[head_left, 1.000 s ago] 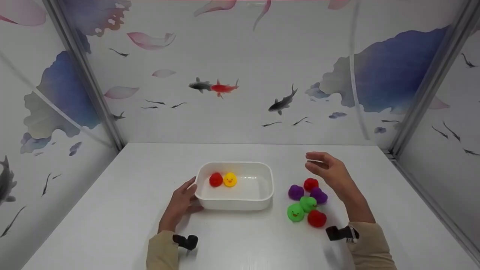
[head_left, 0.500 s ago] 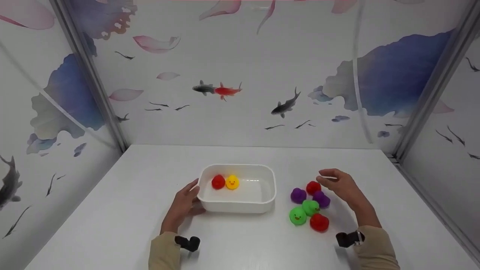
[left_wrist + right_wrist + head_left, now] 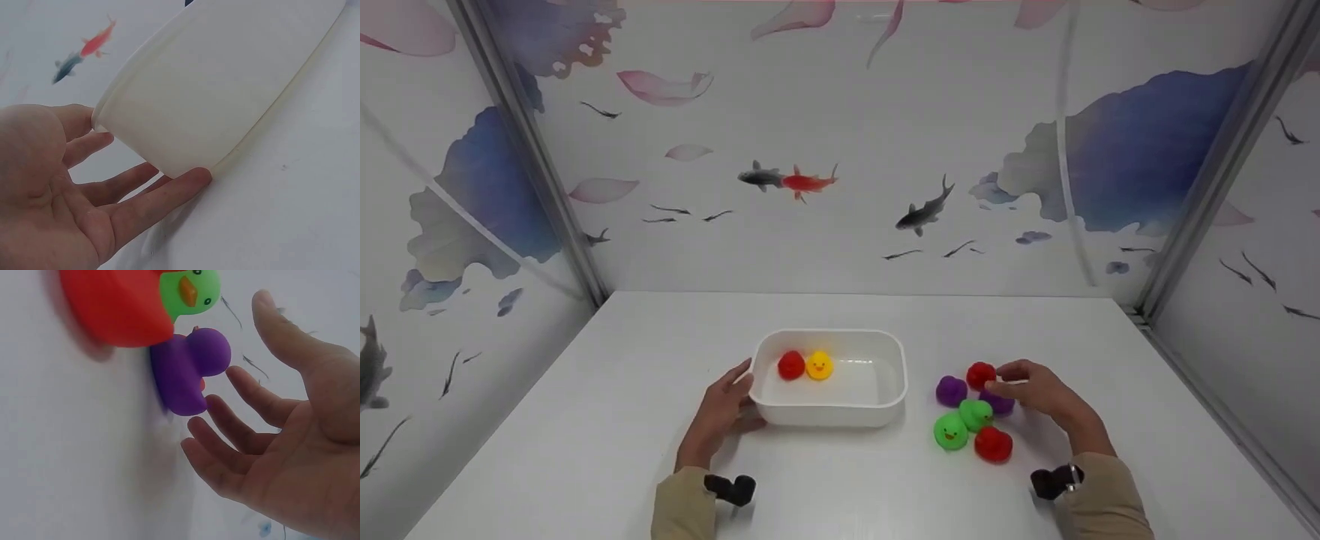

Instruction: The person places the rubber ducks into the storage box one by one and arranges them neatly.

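Observation:
At its left end, the white plastic bin (image 3: 829,415) has my left hand (image 3: 720,412) against it; the left wrist view shows the fairly straight fingers and thumb touching the rim and wall. My right hand (image 3: 1046,391) reaches over the duck group with fingers loosely spread. Closest to its fingertips is a purple rubber duck (image 3: 180,377), partly covered by the hand in the head view. The rear red duck (image 3: 980,375) is just left of the index finger. Whether any fingertip touches a duck, I cannot tell.
Inside the bin are a red duck (image 3: 791,365) and a yellow duck (image 3: 820,366). Also in the group are another purple duck (image 3: 952,391), two green ducks, one nearer me (image 3: 951,432), and a front red duck (image 3: 994,445). Printed panels surround the white table (image 3: 660,322).
My right hand has come down and toward me, from above and behind the ducks to the rear red and purple ones. The left hand and bin hold their place.

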Demonstrator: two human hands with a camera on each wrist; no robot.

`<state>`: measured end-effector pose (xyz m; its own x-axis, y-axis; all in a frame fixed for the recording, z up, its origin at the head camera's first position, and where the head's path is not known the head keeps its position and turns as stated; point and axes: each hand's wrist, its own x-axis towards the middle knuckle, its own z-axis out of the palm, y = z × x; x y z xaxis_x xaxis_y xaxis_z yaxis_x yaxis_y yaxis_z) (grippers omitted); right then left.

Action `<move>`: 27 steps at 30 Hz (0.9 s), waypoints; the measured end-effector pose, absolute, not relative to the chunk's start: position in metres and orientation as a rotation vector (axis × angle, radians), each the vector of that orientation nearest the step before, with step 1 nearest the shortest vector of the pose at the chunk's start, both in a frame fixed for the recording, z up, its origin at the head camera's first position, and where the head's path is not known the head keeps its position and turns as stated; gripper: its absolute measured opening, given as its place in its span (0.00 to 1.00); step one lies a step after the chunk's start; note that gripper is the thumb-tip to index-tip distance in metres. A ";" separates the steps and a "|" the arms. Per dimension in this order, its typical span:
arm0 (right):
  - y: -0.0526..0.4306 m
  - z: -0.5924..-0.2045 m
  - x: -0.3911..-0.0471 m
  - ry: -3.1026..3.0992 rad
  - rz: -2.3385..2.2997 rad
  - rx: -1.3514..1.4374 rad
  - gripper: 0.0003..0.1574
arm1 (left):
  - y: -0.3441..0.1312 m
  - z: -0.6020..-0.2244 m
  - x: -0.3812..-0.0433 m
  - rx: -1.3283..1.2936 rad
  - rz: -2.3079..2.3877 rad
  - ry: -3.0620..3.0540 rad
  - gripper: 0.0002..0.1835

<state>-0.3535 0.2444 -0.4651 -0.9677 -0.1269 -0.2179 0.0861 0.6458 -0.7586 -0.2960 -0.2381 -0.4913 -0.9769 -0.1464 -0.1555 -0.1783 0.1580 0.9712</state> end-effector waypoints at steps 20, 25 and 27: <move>0.240 -0.471 -0.353 2.657 -1.124 0.012 0.44 | -0.236 -0.490 -0.293 -0.310 1.997 2.376 0.29; 0.237 -0.473 -0.352 2.652 -1.143 0.039 0.40 | -0.236 -0.488 -0.292 -0.310 2.006 2.368 0.29; 0.236 -0.472 -0.353 2.650 -1.160 0.043 0.40 | -0.236 -0.486 -0.292 -0.316 2.015 2.363 0.29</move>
<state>-0.3530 0.2361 -0.4718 -0.9688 -0.0717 -0.2373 0.1258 0.6827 -0.7198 -0.2922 -0.2363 -0.4861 -0.9792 -0.1403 -0.1462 -0.1666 0.1462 0.9751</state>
